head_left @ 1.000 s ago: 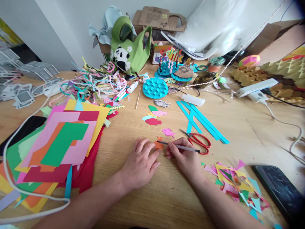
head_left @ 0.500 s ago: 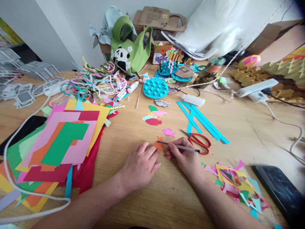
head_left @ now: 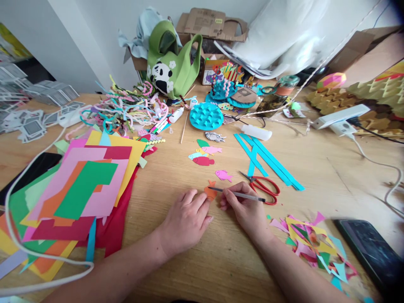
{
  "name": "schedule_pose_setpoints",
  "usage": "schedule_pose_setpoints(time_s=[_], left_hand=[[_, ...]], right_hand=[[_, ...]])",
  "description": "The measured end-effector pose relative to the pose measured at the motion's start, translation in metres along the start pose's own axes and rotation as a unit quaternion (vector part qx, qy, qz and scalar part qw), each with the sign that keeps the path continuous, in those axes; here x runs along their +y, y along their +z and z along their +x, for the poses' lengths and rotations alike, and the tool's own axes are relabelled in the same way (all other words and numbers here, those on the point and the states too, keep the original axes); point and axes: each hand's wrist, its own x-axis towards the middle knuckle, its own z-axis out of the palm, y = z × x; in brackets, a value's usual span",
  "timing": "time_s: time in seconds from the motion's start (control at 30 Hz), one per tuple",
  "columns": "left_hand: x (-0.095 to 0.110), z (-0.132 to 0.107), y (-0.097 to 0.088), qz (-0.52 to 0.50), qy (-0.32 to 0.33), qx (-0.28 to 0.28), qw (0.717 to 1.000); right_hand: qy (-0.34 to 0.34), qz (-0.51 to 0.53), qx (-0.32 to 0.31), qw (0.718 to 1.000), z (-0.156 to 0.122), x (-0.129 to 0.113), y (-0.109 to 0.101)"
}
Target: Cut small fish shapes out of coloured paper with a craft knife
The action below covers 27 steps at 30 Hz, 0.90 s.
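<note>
My right hand (head_left: pixel 244 210) is closed around a slim grey pen (head_left: pixel 241 194), whose dark tip rests at the tail end of a small orange paper fish (head_left: pixel 211 192). The fingertips of my left hand (head_left: pixel 189 216) press the lower left edge of that fish against the table, partly hiding it. Just beyond lies a pink paper fish (head_left: pixel 224 175). Farther back, a dark red paper fish (head_left: pixel 203 160) overlaps several others in light blue, yellow, pale pink and green. Red-handled scissors (head_left: pixel 265 188) lie partly spread beside my right hand.
Coloured paper sheets (head_left: pixel 85 189) are piled at left, crossed by a white cable (head_left: pixel 12 219). Paper scraps (head_left: pixel 311 242) and a phone (head_left: pixel 370 248) lie at right. Blue strips (head_left: pixel 274 162), a glue bottle (head_left: pixel 256 132), and a blue bumpy disc (head_left: pixel 206 116) are farther back.
</note>
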Motion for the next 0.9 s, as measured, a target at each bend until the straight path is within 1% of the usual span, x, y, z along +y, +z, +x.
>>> schedule_pose_setpoints(time_s=[0.1, 0.3, 0.7, 0.9], left_hand=[[0.0007, -0.0004, -0.0012, 0.003, -0.002, 0.002, 1.000], [0.0025, -0.0007, -0.0031, 0.025, -0.024, -0.023, 0.999], [0.0011, -0.0003, -0.0010, 0.028, -0.015, -0.019, 0.999], [0.0011, -0.0011, -0.0013, 0.026, -0.015, -0.028, 0.999]], right_hand=[[0.002, -0.002, 0.005, 1.000, -0.0004, -0.0009, -0.0001], [0.001, 0.008, 0.000, 1.000, 0.0003, 0.0021, -0.0008], [-0.009, -0.006, -0.001, 1.000, 0.0012, 0.0028, 0.0000], [0.001, 0.001, 0.001, 1.000, 0.0018, 0.0016, -0.0002]])
